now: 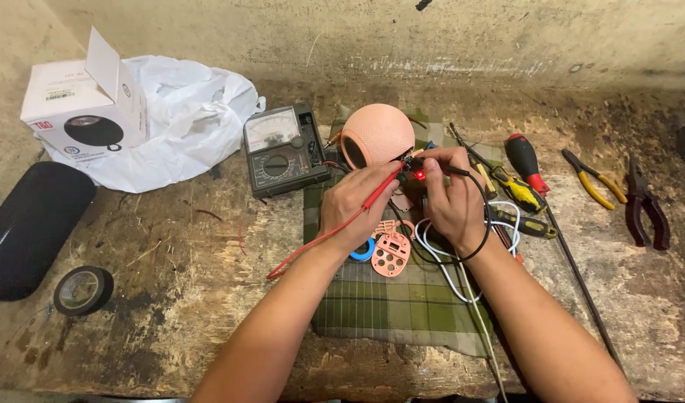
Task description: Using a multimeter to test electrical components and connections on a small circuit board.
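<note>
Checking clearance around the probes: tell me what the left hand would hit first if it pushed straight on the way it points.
Probably the pink round speaker shell: the left hand, holding the red probe, points up and right toward it. Depth is unclear.

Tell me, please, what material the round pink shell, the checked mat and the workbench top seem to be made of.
Round pink shell: probably matte plastic, smooth with an even colour. Checked mat: woven cloth, green plaid with a frayed edge. Workbench top: looks like worn wood or board, stained, rough and dull.

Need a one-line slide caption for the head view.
Left hand holds red probe, right hand black probe, beside pink speaker shell and analog multimeter.
</note>
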